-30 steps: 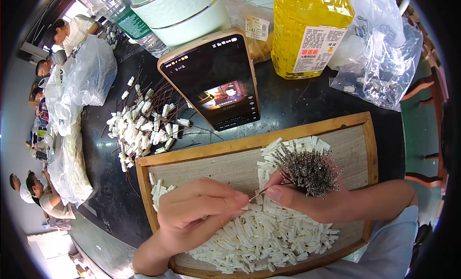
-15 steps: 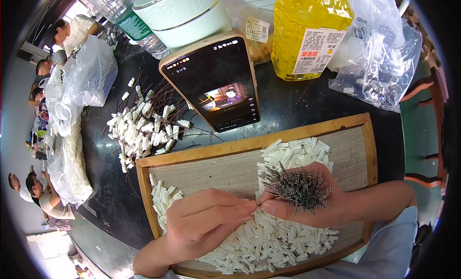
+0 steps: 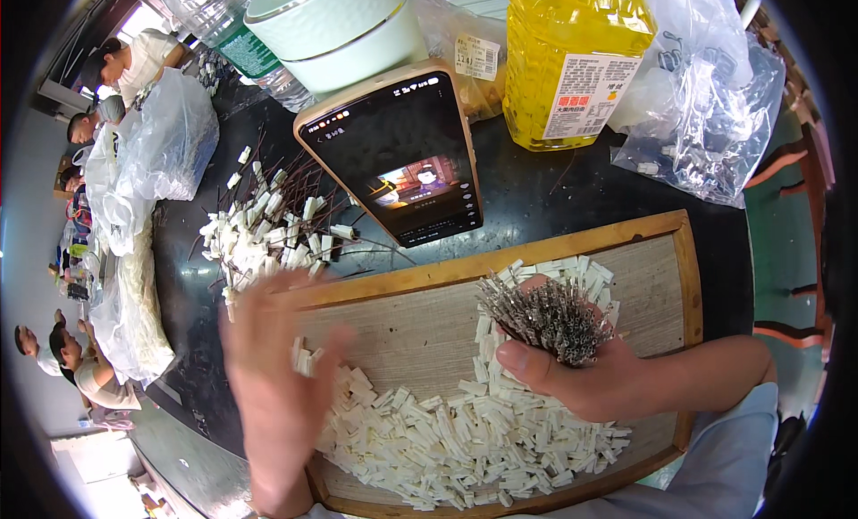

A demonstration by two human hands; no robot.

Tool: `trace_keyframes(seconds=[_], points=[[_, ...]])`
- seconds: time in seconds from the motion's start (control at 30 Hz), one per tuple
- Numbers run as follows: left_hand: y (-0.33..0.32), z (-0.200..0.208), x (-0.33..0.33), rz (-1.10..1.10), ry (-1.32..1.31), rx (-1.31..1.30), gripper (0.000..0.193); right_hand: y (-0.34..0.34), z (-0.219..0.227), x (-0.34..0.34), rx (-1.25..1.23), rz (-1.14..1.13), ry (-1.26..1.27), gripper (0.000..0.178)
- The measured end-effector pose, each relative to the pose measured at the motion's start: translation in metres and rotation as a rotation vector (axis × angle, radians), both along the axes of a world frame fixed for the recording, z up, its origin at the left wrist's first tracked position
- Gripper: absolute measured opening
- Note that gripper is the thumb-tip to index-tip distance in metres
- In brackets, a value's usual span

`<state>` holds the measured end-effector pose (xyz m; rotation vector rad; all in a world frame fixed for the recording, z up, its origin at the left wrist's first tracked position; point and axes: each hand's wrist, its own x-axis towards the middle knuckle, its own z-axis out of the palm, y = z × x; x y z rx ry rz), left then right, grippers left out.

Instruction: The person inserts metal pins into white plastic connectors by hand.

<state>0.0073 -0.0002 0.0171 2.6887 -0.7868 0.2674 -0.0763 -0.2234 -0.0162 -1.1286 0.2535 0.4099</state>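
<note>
In my right hand [image 3: 581, 385] a thick bundle of thin dark wires with metal terminal ends [image 3: 554, 322] is gripped, the ends pointing up and the fingers wrapped round it. My left hand [image 3: 286, 367] is smeared by motion over the left side of a wood-framed tray [image 3: 536, 255]; the thumb looks apart from the fingers, but what it holds, if anything, is blurred. Small white plastic connector housings [image 3: 447, 438] lie loose across the tray, several under and around both hands. Beyond the left hand, a pile of white connectors on dark wires [image 3: 277, 224] rests on the black table.
A phone [image 3: 402, 161] playing a video leans against a pale green lidded container [image 3: 349, 36] behind the tray. A yellow-filled bottle [image 3: 572, 72] and clear plastic bags [image 3: 706, 108] stand at the back right. More plastic bags [image 3: 134, 233] lie left. People sit at the far left.
My left hand has moved left, away from my right hand, toward the tray's left edge. The right hand keeps the wire bundle, now tilted slightly.
</note>
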Motion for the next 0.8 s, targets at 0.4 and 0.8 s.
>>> trace_keyframes(seconds=[0.4,0.8], points=[[-0.018,-0.032,-0.023,-0.716,0.382,0.021,0.023,0.003,0.003,-0.004,0.027,-0.008,0.055,0.012],[-0.017,-0.040,-0.015,-0.637,0.289,0.000,0.022,-0.003,0.002,0.001,-0.065,0.116,0.004,0.005]])
